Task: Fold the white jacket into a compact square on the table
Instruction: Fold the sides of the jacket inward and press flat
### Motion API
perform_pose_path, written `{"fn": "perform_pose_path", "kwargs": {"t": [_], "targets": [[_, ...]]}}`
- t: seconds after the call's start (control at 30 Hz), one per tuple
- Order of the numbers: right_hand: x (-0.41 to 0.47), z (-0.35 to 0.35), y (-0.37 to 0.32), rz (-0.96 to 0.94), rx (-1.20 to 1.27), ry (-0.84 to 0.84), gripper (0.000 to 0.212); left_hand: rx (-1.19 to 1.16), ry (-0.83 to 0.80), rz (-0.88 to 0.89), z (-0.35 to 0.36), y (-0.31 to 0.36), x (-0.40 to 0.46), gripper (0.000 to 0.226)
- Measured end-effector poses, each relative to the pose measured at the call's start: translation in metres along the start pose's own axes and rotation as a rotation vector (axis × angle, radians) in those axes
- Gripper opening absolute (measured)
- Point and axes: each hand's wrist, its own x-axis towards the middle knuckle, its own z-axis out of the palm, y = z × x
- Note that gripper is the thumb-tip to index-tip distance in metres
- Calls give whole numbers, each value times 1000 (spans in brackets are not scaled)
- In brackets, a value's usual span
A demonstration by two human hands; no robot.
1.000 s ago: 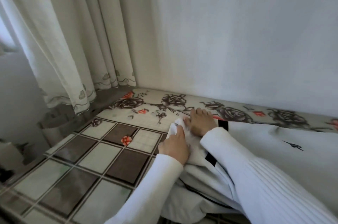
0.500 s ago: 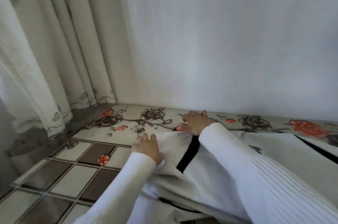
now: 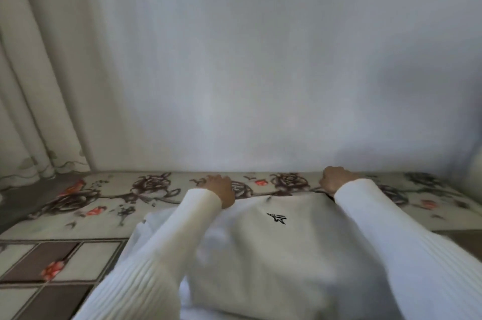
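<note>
The white jacket (image 3: 273, 254) lies spread on the table (image 3: 78, 215), a small black logo facing up near its far edge. My left hand (image 3: 220, 189) rests at the far left corner of that edge, fingers curled down over the fabric. Farther right, my right hand (image 3: 335, 182) is closed at the far right corner of the same edge. Both of my white ribbed sleeves lie across the jacket and hide much of it. The picture is blurred, so the fingers' hold on the cloth is not sharp.
A plain wall (image 3: 260, 71) rises right behind the table's far edge. A pale curtain (image 3: 39, 84) hangs at the left. The tablecloth shows rose prints at the back and brown and cream squares (image 3: 52, 267) at the near left.
My view has swung right and lowered. My hands have spread apart along the jacket's far edge, the right one moving well to the right. The black stripe is out of sight and the logo panel lies flat.
</note>
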Motion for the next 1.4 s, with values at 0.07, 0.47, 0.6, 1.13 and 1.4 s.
{"fn": "perform_pose_path", "kwargs": {"t": [0.07, 0.47, 0.6, 1.13, 1.4], "targets": [[0, 9, 20, 54, 8, 11, 41, 7, -28, 25, 9, 17, 4, 46], [-3, 70, 55, 409, 332, 22, 53, -104, -53, -83, 54, 34, 27, 48], [-6, 79, 54, 399, 357, 97, 58, -124, -1, -82, 59, 33, 29, 47], [-7, 91, 71, 400, 347, 227, 39, 116, 189, -212, 73, 23, 32, 39], [-14, 66, 59, 304, 207, 324, 47, -47, 118, -168, 58, 16, 18, 45]]}}
